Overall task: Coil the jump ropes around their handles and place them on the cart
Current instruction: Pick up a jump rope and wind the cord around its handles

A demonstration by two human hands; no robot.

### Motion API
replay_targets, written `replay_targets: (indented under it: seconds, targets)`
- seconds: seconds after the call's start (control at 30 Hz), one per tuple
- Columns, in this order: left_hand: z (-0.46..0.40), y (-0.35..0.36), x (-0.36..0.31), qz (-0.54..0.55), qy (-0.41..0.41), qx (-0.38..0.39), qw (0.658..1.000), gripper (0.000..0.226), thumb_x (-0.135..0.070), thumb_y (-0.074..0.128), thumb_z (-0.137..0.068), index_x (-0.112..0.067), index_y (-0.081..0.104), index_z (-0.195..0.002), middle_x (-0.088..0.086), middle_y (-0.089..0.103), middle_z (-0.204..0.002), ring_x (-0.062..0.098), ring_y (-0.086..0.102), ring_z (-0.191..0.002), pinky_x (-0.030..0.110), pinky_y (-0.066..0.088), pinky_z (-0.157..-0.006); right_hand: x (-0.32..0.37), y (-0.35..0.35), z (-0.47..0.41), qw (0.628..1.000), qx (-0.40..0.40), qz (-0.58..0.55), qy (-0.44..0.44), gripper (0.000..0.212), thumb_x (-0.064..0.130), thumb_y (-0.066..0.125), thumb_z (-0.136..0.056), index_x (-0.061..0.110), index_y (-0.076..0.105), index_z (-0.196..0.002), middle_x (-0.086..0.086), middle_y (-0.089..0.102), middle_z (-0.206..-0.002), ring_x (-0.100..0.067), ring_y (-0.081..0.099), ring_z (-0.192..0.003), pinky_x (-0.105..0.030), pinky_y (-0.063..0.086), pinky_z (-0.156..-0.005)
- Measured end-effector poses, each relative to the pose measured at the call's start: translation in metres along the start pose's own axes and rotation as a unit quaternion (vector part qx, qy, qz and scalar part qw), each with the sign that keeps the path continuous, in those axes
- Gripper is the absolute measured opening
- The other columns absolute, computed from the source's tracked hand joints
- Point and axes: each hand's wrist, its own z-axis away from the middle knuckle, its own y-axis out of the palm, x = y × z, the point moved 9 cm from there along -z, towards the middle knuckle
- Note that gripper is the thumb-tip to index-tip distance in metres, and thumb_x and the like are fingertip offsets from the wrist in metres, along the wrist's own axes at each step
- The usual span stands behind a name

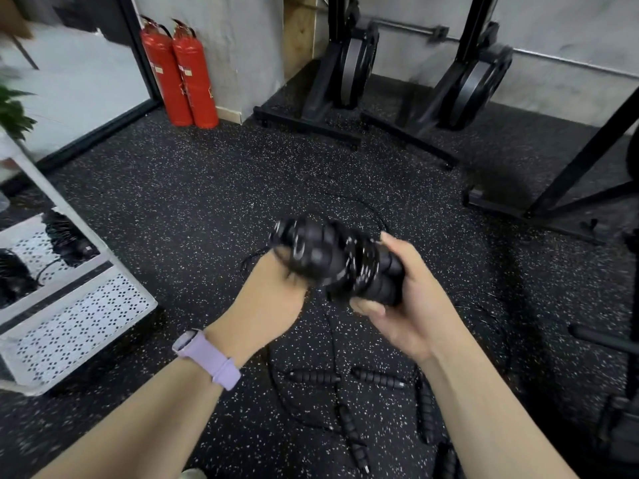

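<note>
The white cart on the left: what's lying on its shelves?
On the white cart, the upper perforated shelf holds two coiled black jump ropes. The lower shelf's visible part shows only bare perforated metal. The frame edge cuts off the cart's left side.

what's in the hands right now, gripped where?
Right hand grips the jump rope handles at their near end. Left hand holds the far, rope-wrapped end; blur hides its fingers.

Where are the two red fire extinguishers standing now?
In the head view, the fire extinguishers stand upper left, on the floor against the wall corner, beside the glass door's black frame.
</note>
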Motion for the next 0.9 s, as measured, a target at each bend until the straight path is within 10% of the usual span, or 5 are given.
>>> replay_targets:
  seconds: [0.1,0.3,0.47,0.63,0.9]
  targets:
    - [0.001,-0.002,-0.004,-0.165,0.092,0.004,0.982,0.044,-0.038,0.030,-0.108,-0.024,0.056,-0.076,-0.008,0.054,-0.058,0.008,0.045,-0.051,0.023,0.037,-0.054,0.006,-0.023,-0.006,0.992,-0.099,-0.062,-0.041,0.030,0.034,0.055,-0.101,0.005,0.057,-0.109,-0.014,0.061,-0.086,-0.014,0.043,-0.048,-0.022,0.038,-0.040]
    - [-0.001,0.009,0.024,-0.253,0.035,0.098,0.962,0.028,-0.041,0.042,-0.106,-0.031,0.060,-0.086,-0.010,0.047,-0.048,0.008,0.035,-0.042,0.022,0.032,-0.044,0.015,-0.062,-0.005,0.965,-0.217,-0.109,-0.095,0.026,0.035,0.055,-0.104,0.011,0.061,-0.114,-0.010,0.064,-0.095,-0.018,0.046,-0.065,-0.026,0.035,-0.058]
    - [0.001,-0.010,0.006,-0.365,0.080,0.020,0.927,0.039,-0.056,0.037,-0.101,-0.031,0.059,-0.083,-0.009,0.054,-0.053,0.006,0.050,-0.047,0.022,0.036,-0.049,0.049,-0.090,0.017,0.908,-0.340,0.196,-0.145,0.019,0.029,0.067,-0.099,0.016,0.058,-0.088,-0.006,0.067,-0.094,-0.021,0.059,-0.078,-0.033,0.049,-0.064]
    - [0.001,-0.012,-0.006,-0.461,0.157,-0.020,0.873,0.045,-0.065,0.034,-0.096,-0.034,0.064,-0.087,-0.013,0.057,-0.070,0.008,0.057,-0.064,0.030,0.050,-0.060,0.046,-0.062,0.011,0.811,-0.261,0.514,-0.102,0.013,0.035,0.073,-0.093,0.028,0.068,-0.082,0.011,0.065,-0.076,-0.002,0.053,-0.061,-0.023,0.044,-0.059]
    - [0.008,-0.007,-0.013,-0.453,0.230,-0.018,0.861,0.051,-0.077,0.036,-0.089,-0.032,0.052,-0.073,-0.014,0.040,-0.063,0.006,0.045,-0.056,0.026,0.034,-0.048,0.018,-0.029,0.004,0.785,-0.095,0.611,-0.018,0.024,0.040,0.065,-0.091,0.025,0.070,-0.073,0.009,0.060,-0.067,-0.010,0.048,-0.058,-0.030,0.041,-0.059]
